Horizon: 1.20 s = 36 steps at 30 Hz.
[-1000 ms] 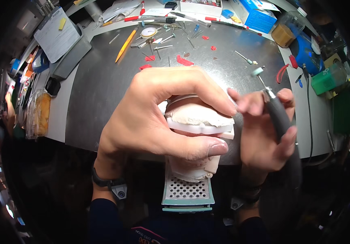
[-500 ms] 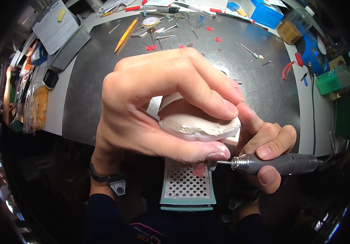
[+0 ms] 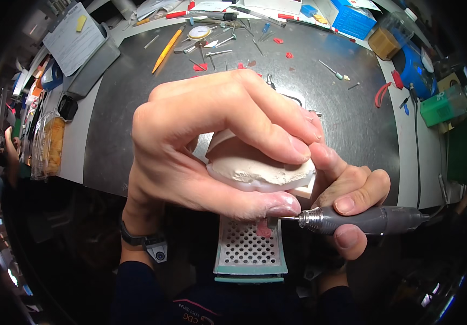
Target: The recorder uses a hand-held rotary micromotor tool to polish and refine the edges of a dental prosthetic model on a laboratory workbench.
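My left hand is closed round a cream plaster dental model, fingers over its top and thumb below. The model has a rough, chipped edge facing me and a smooth white layer beneath it. My right hand grips a dark grey rotary handpiece, its metal shank pointing left under my left thumb. The end of the shank is partly hidden by that thumb. A small rough pink piece shows beside it; whether it is attached, I cannot tell. My right fingertips are close to the model's right side.
Below my hands is a perforated metal grille in a teal frame. On the dark bench mat lie a yellow pencil, several small burs, a round dial and red scraps. A green box and a cable stand at the right.
Both hands, with the model and the handpiece, have shifted slightly left. The handpiece's shank now reaches farther left under my thumb, beside the pink piece. Both grips look the same.
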Each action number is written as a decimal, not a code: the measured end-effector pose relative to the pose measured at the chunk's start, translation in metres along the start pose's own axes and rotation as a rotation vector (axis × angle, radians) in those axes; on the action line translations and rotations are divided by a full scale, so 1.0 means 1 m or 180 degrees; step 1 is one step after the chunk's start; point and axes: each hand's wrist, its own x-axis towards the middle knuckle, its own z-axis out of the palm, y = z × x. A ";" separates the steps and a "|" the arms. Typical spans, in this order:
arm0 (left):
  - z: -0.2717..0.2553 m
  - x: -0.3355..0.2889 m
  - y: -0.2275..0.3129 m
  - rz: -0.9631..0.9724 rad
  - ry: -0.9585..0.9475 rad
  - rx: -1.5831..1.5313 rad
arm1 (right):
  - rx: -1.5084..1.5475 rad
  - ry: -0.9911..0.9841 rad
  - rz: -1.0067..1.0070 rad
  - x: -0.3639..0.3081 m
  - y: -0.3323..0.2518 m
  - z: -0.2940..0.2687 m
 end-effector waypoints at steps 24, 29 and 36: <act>0.017 0.028 0.014 -0.1132 0.0481 0.0284 | -0.0407 -0.0298 -0.0098 0.019 -0.020 -0.016; 0.020 0.033 0.013 -0.1298 0.0430 0.0480 | -0.0985 -0.0811 -0.0266 0.031 -0.033 -0.020; 0.014 0.035 0.019 -0.1123 0.0378 0.0743 | -0.0886 -0.0923 -0.0342 0.038 -0.029 -0.017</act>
